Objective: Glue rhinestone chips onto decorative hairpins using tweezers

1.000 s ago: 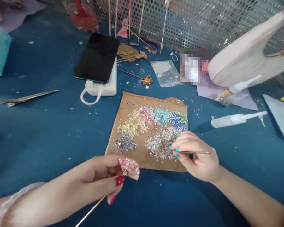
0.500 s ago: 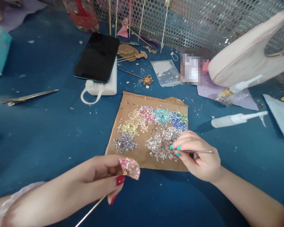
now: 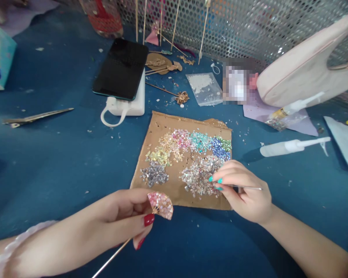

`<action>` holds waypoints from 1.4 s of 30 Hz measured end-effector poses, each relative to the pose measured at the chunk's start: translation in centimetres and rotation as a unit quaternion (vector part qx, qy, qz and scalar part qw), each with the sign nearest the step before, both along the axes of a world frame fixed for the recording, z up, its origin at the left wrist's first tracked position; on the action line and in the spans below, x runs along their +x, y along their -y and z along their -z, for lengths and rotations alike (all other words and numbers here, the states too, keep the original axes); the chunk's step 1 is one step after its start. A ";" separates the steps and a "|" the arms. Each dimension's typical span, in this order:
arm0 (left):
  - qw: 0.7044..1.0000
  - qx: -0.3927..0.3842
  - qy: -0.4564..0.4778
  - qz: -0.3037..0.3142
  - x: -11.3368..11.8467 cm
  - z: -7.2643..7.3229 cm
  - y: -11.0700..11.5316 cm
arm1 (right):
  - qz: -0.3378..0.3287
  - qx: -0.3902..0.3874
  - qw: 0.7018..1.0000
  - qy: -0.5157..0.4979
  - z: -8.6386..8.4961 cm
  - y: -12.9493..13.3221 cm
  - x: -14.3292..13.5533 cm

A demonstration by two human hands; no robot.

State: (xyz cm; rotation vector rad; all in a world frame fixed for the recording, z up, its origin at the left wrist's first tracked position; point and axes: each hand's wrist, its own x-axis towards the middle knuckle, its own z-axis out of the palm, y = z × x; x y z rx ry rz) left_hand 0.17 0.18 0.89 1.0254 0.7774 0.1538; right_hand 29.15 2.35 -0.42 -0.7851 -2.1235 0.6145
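Observation:
My left hand (image 3: 124, 218), with red nails, pinches a hairpin by its fan-shaped head (image 3: 161, 204), which is covered in pink and pale flakes. Its long metal stem (image 3: 111, 258) runs down toward the lower edge. My right hand (image 3: 243, 189), with turquoise nails, is closed around a slim metal tool (image 3: 251, 188); its working tip is hidden by the fingers. These fingertips are over a pile of silvery-white flakes (image 3: 195, 177) on a piece of cardboard (image 3: 174, 197). Pink flakes (image 3: 182, 139), turquoise flakes (image 3: 200, 142), blue flakes (image 3: 219, 150) and grey flakes (image 3: 154, 174) lie in separate heaps there.
Behind the cardboard are a black phone (image 3: 121, 69) on a white power bank (image 3: 136, 102), and a small plastic bag (image 3: 204, 88). A metal clip (image 3: 37, 117) lies left. To the right rest a white glue bottle (image 3: 287, 148) and a pale rounded object (image 3: 295, 65).
Both hands keep their grips and nearly the same places. The whole view has shifted very slightly; nothing on the table has visibly moved.

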 end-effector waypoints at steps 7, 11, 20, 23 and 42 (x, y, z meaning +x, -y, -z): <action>1.000 -0.004 -0.003 0.002 0.2 -0.3 0.0 | -0.027 0.000 1.000 0.013 -0.2 0.1 -0.1; 1.000 -0.008 -0.007 -0.002 0.5 -0.7 -0.2 | -0.030 -0.007 0.999 0.009 -0.2 0.1 -0.1; 1.000 -0.022 -0.007 -0.017 0.4 -0.6 0.1 | -0.021 0.012 1.000 0.018 -0.3 0.0 -0.1; 1.000 -0.021 -0.014 -0.016 0.5 -0.8 0.0 | -0.018 0.009 1.000 0.021 -0.4 -0.1 -0.2; 1.000 0.001 -0.019 -0.017 -0.1 0.9 0.7 | -0.026 0.038 0.998 0.038 -0.6 0.4 -0.5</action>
